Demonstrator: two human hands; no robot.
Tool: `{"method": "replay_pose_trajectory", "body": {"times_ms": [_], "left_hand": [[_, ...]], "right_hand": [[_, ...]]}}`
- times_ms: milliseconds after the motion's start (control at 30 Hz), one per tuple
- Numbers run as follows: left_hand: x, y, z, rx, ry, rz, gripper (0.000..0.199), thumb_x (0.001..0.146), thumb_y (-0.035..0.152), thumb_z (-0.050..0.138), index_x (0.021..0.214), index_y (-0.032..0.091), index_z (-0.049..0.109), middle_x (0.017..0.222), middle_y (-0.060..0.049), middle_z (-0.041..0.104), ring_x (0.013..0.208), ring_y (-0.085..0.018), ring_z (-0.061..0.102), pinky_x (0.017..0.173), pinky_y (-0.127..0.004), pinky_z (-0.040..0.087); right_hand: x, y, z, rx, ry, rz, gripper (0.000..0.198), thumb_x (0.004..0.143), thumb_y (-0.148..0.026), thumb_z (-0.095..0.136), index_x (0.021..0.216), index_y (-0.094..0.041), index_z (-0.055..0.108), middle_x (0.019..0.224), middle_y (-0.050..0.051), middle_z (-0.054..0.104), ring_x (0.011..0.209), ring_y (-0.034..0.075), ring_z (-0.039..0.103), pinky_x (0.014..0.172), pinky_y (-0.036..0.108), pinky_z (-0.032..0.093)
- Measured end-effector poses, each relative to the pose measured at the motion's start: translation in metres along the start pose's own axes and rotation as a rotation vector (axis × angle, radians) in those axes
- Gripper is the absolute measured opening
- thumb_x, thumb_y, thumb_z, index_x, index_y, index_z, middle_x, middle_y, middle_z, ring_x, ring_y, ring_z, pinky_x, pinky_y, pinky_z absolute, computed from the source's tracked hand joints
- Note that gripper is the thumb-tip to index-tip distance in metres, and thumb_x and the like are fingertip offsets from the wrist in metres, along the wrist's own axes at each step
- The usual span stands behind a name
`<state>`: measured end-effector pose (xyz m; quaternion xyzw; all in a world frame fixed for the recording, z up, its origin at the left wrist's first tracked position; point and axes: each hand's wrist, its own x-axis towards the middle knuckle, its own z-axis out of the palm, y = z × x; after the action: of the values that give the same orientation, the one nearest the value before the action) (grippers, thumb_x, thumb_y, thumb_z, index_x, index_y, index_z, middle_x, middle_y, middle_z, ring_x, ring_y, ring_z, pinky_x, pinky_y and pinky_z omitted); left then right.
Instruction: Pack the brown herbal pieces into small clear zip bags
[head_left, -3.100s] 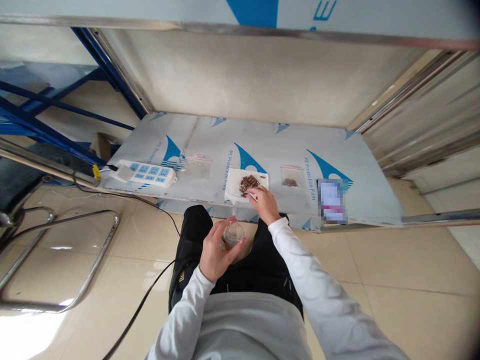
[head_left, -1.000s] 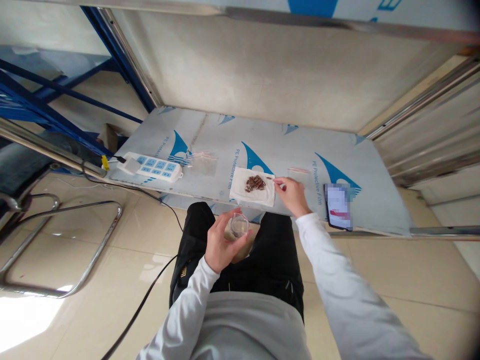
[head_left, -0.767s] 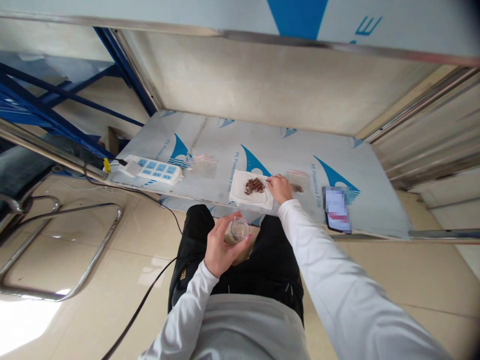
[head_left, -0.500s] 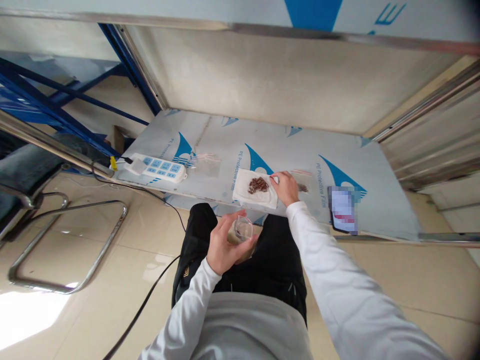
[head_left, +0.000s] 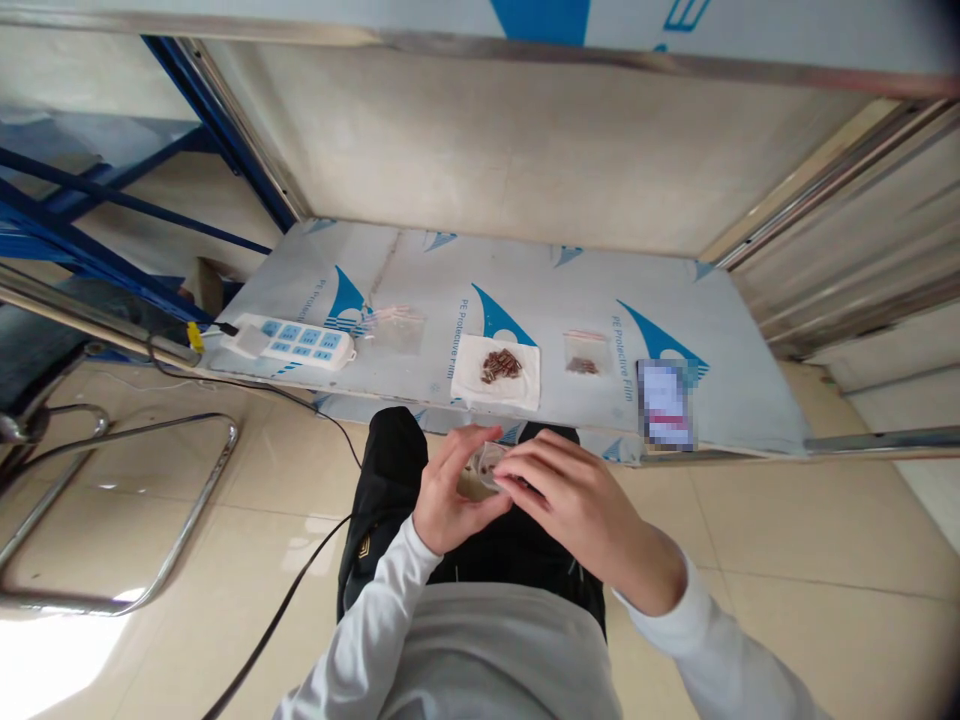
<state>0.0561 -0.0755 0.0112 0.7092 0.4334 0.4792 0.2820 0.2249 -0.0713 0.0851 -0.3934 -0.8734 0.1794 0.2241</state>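
My left hand (head_left: pixel 457 495) is closed around the side of a small clear plastic bag (head_left: pixel 481 465), keeping its mouth spread round above my lap. A few small dark bits seem to show inside, too small to name. My right hand (head_left: pixel 570 500) is at the bag's opening, its thumb and fingers pinched together; what they hold, if anything, is hidden. Beyond both hands, a heap of small brown metal pieces (head_left: pixel 501 366), perhaps screws, lies on a white cloth or paper (head_left: pixel 466 385) on the shelf.
A sealed clear bag (head_left: pixel 585 352) with similar brown pieces lies right of the cloth, and a phone (head_left: pixel 666 405) farther right. Empty clear bags (head_left: pixel 397 330) and a white power strip (head_left: pixel 300 342) are on the left. A metal-framed chair (head_left: pixel 217 470) stands on the floor.
My right hand has come back from the edge of the white cloth to the mouth of the bag. My left hand has stayed around the bag. The view has shifted slightly.
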Motion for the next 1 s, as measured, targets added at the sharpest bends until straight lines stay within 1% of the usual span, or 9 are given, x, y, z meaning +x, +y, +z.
{"method": "replay_pose_trajectory", "body": {"times_ms": [133,200,267,333,400,467,533,733,1000], "left_hand": [[-0.002,0.0,-0.001,0.024,0.025,-0.02,0.049,0.075,0.028,0.072,0.12,0.02,0.056,0.112,-0.01,0.066,0.105,-0.023,0.063,0.091,-0.039,0.053],[-0.004,-0.001,-0.003,0.055,0.053,-0.043,0.048,0.074,0.031,0.073,0.118,0.02,0.057,0.111,-0.01,0.067,0.103,-0.023,0.064,0.09,-0.038,0.054],[-0.005,-0.002,-0.005,0.088,0.075,-0.076,0.048,0.074,0.033,0.075,0.116,0.02,0.057,0.11,-0.009,0.068,0.101,-0.023,0.065,0.088,-0.037,0.054],[-0.006,-0.003,-0.008,0.111,0.087,-0.105,0.047,0.073,0.033,0.075,0.115,0.02,0.058,0.11,-0.009,0.069,0.1,-0.023,0.065,0.088,-0.036,0.054],[-0.007,-0.004,-0.009,0.124,0.09,-0.12,0.047,0.073,0.033,0.075,0.114,0.02,0.058,0.11,-0.009,0.069,0.1,-0.022,0.065,0.088,-0.036,0.054],[-0.008,-0.005,-0.01,0.134,0.086,-0.122,0.046,0.073,0.033,0.075,0.114,0.02,0.058,0.111,-0.009,0.069,0.101,-0.023,0.065,0.089,-0.036,0.054],[-0.009,-0.005,-0.01,0.138,0.083,-0.126,0.046,0.073,0.034,0.075,0.114,0.02,0.058,0.111,-0.009,0.069,0.101,-0.023,0.066,0.089,-0.036,0.054],[-0.012,-0.009,-0.01,0.128,0.093,-0.148,0.046,0.074,0.034,0.074,0.114,0.02,0.057,0.112,-0.01,0.068,0.102,-0.024,0.066,0.089,-0.037,0.054],[-0.012,-0.012,-0.009,0.121,0.064,-0.173,0.043,0.075,0.034,0.074,0.113,0.019,0.059,0.111,-0.009,0.068,0.102,-0.023,0.065,0.089,-0.037,0.054]], "right_hand": [[0.003,0.002,0.001,0.066,0.022,-0.003,0.016,0.093,-0.023,0.055,0.104,-0.022,0.066,0.097,0.005,0.068,0.091,0.019,0.061,0.083,0.034,0.052],[0.005,0.016,0.005,0.172,0.107,0.065,0.017,0.093,-0.025,0.055,0.106,-0.023,0.066,0.095,0.005,0.068,0.086,0.017,0.062,0.078,0.03,0.052],[0.012,0.045,0.016,0.214,0.226,0.204,0.016,0.093,-0.026,0.054,0.102,-0.021,0.067,0.091,0.004,0.067,0.077,0.015,0.062,0.069,0.027,0.051],[0.022,0.085,0.033,0.13,0.283,0.35,0.015,0.09,-0.024,0.056,0.097,-0.018,0.068,0.09,0.005,0.067,0.07,0.015,0.06,0.067,0.027,0.05],[0.035,0.126,0.054,-0.003,0.215,0.486,0.02,0.083,-0.019,0.062,0.102,-0.014,0.067,0.095,0.007,0.067,0.069,0.015,0.059,0.072,0.029,0.05],[0.047,0.157,0.073,-0.04,0.177,0.523,0.021,0.078,-0.016,0.065,0.099,-0.012,0.067,0.097,0.01,0.066,0.072,0.016,0.06,0.076,0.032,0.05],[0.055,0.175,0.086,-0.05,0.139,0.521,0.018,0.077,-0.015,0.066,0.094,-0.013,0.068,0.095,0.009,0.066,0.075,0.017,0.061,0.079,0.032,0.049],[0.061,0.181,0.097,-0.071,0.073,0.49,0.01,0.081,-0.013,0.061,0.087,-0.015,0.069,0.092,0.007,0.065,0.078,0.016,0.061,0.083,0.032,0.047],[0.059,0.184,0.1,-0.078,0.105,0.537,0.024,0.08,-0.004,0.052,0.097,-0.013,0.065,0.096,0.009,0.068,0.089,0.017,0.063,0.085,0.031,0.048]]}}
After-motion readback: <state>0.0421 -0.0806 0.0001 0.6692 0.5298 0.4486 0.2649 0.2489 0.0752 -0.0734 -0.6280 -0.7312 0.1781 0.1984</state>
